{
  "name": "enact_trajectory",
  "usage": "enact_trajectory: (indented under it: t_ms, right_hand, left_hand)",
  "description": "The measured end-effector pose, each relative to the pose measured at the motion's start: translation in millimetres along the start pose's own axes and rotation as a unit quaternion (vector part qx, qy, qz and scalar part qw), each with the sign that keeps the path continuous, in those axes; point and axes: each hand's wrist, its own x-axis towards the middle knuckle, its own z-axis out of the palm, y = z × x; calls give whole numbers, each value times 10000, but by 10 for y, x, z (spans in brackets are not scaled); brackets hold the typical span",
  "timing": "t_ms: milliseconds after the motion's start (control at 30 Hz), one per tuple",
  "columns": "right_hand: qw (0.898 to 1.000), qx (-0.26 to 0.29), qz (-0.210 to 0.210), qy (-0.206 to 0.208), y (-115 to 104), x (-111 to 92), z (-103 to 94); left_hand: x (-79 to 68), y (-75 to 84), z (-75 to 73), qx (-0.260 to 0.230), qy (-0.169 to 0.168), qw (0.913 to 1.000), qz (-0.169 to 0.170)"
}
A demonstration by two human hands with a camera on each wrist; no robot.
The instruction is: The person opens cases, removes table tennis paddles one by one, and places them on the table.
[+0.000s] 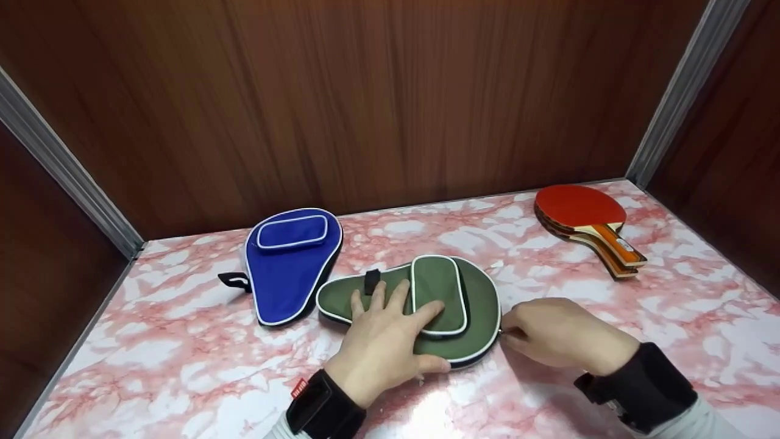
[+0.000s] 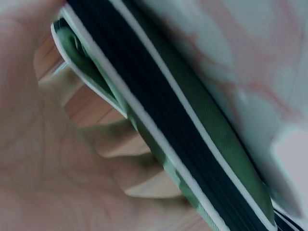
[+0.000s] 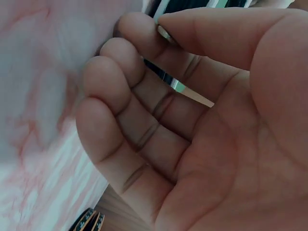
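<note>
A green table tennis paddle case (image 1: 481,299) with white piping and a raised pocket lies flat on the table, its narrow end to the left. My left hand (image 1: 384,335) rests on top of it, fingers spread over the front and pocket. At the case's rounded right end, my right hand (image 1: 548,329) pinches a small metal zipper pull (image 3: 166,34) between thumb and index finger, mostly hidden by the fingertips. The left wrist view shows the dark zipper band (image 2: 163,110) along the case's side. Whether the zipper is closed all round cannot be seen.
A blue paddle case (image 1: 286,274) with a black loop lies to the left, close to the green one's tip. Stacked paddles (image 1: 579,207), the top one red, lie at the back right. Wooden panels (image 1: 378,110) wall in the marbled table (image 1: 152,353).
</note>
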Motion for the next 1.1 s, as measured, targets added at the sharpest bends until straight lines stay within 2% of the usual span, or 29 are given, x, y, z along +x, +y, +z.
enact_trajectory:
  t_ms: [67,200,433,533,800,1100]
  right_hand:
    - [9999,-5,-77,84,-22,9,11]
    - [9999,-34,-57,140,-47,30,34]
    - [9993,-79,283,240,-28,52,51]
    - [9988,-75,364,327,-10,59,68]
    - [9954,-194,760,555,0,97,119]
    - [9945,-291,730,693,-2,107,132]
  left_hand:
    - [0,16,0,69,3,9999,-96]
    - [-15,-43,-80,0,-276,9996,-84]
    - [-42,-286,-275,-364,-213,9985,346]
    - [-61,-331,-315,-489,-347,9971,467]
    - [-57,-368,-259,-802,-480,9955,148]
    - [-45,-376,-216,-664,-393,9969,119]
